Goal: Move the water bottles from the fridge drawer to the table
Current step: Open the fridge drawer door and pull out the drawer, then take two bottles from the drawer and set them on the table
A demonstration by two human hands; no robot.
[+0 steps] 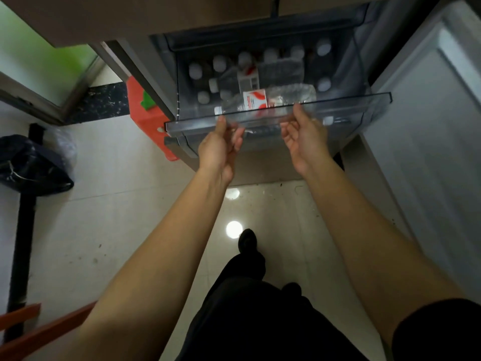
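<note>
gripping the front rim of the fridge drawer [351,101] with our left hand [221,149] and right hand [304,142]; water bottles [286,93] sit just beyond our thumbs, none lifted yet.

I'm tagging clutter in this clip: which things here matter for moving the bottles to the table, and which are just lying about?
Job: fridge drawer, water bottles, left hand, right hand.
Lying about: black bag, orange plastic item, black pole.
</note>
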